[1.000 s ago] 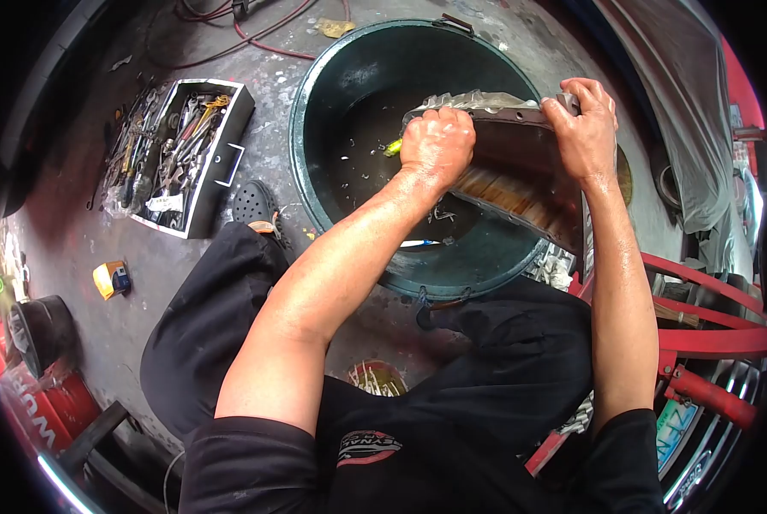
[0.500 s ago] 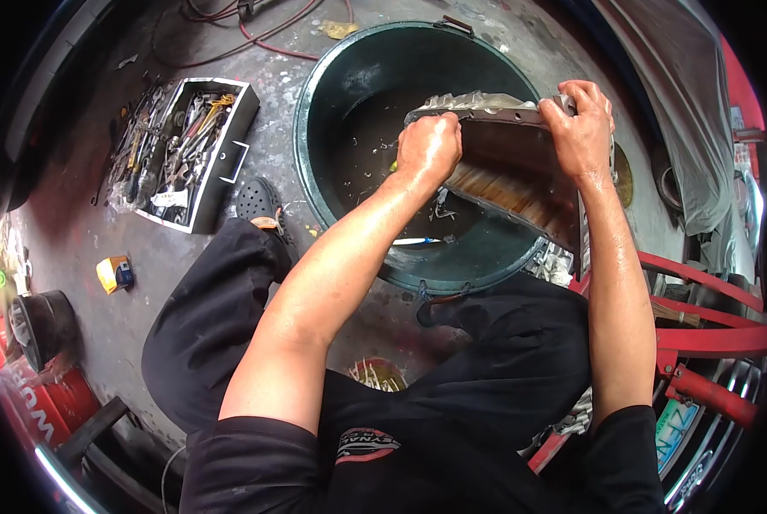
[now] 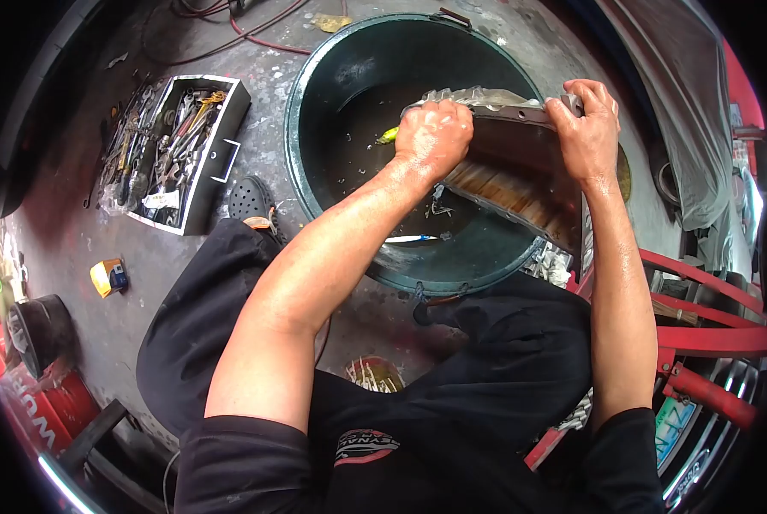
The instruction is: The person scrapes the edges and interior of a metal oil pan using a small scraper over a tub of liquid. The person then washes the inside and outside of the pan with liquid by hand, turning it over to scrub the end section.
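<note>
A metal oil pan (image 3: 521, 184), with a bolt-holed rim and a brown-stained ribbed inside, is tilted over the big dark green basin (image 3: 302, 163). My right hand (image 3: 591, 128) is wrapped round its upper right corner. Against the far rim at the left, my left hand (image 3: 435, 141) is closed in a fist. A yellow-green tip (image 3: 389, 135) shows just beside that fist; what the fingers hold is hidden. Dark water (image 3: 358, 176) lies in the basin, with a white-and-blue toothbrush (image 3: 411, 239) and bits of debris at its surface.
At the left, a drawer-like toolbox (image 3: 216, 154) holds several wrenches, with more tools beside it. A small yellow-and-blue box (image 3: 109, 277) lies on the floor. A red hose (image 3: 255, 34) runs behind the basin. Red metal bars (image 3: 709, 340) and a covered vehicle (image 3: 683, 128) stand at the right.
My left hand has shifted slightly right and up along the pan's rim, and the yellow-green tip has moved up and shows more. My right hand keeps its hold on the corner.
</note>
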Motion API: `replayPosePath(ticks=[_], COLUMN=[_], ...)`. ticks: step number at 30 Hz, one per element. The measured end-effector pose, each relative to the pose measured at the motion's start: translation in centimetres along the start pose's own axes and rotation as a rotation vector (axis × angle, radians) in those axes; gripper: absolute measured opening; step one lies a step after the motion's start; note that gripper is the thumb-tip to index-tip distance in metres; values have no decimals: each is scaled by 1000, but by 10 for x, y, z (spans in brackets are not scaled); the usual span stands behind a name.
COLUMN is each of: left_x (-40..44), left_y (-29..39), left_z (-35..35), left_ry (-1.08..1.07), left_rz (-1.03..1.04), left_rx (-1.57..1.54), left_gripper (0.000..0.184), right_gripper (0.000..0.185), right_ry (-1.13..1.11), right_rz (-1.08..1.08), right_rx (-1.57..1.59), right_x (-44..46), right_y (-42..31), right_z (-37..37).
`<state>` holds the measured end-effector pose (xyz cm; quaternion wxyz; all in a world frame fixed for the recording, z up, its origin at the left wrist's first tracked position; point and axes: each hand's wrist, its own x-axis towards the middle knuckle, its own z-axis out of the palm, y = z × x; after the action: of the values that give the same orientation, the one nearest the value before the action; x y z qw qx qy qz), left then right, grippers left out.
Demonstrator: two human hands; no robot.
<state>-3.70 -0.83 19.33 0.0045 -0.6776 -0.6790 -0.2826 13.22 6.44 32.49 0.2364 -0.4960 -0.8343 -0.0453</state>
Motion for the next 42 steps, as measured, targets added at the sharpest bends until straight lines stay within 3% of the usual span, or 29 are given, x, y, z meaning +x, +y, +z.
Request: replayPosePath(ticks=[1, 5, 7, 9, 11, 13, 15, 17, 19, 21, 23, 25, 28, 32, 35, 36, 37, 39, 42], left_x=[1, 17, 26, 25, 28, 21, 10, -6, -16, -18, -12, -8, -4, -2, 6, 12, 18, 22, 3], left_y=[5, 1, -16, -29, -39, -45, -50, -42, -24, -8, -1, -2, 4, 24, 13, 2, -22, -44, -50], left_z=[-1, -19, -9, -6, -11, -4, 15, 26, 23, 14, 1, -4, -2, -20, -22, -20, 4, -9, 18], left_ry=[-3, -269, -347, -274, -644, -765, -833, -717, -502, -305, -281, -265, -23, -113, -143, -186, -199, -648, -658], left_rz=[-4, -352, -350, -268, -604, -748, -861, -830, -909, -905, -869, -820, -415, -395, -306, -411, -215, -513, -629], left_rx=[-3, -310, -439, -496, -1135, -1527, -1906, -2101, -2144, -1808, -1416, -1298, -431, -262, -243, -396, -416, -1158, -1739], left_gripper=[11, 17, 18, 21, 22, 19, 17, 22, 21, 20, 22, 25, 19, 21, 19, 19, 22, 24, 16], right_gripper=[41, 39, 38, 38, 35, 34, 33, 32, 33, 33, 33, 34, 35, 35, 34, 34, 34, 34, 34], right_ry=[-1, 13, 8, -2, 7, 4, -11, -23, -26, -32, -13, -21, -20, 3, 5, 3, -3, 1, 3], right_rz=[-12, -59, -68, -80, -98, -111, -122, -125, -128, -125, -128, -128, -130, -154, -156, -152, -146, -148, -132], right_rx=[-5, -3, 1, 11, -1, -2, -8, 7, 8, 9, 7, 9, 4, -17, -10, -9, -13, -15, -1], right_x=[-1, -2, -1, -3, -2, -2, -3, -1, 1, 1, 3, 2, 3, 0, -1, -3, -4, -2, -1], right_y=[-2, -4, -4, -5, -7, -9, -9, -9, -9, -6, -4, -5, -7, -15, -17, -16, -14, -13, -10], right_z=[0, 1, 0, 0, 0, -1, -3, -2, -1, 0, 2, 2, 0, 0, -1, -1, -1, -1, 0])
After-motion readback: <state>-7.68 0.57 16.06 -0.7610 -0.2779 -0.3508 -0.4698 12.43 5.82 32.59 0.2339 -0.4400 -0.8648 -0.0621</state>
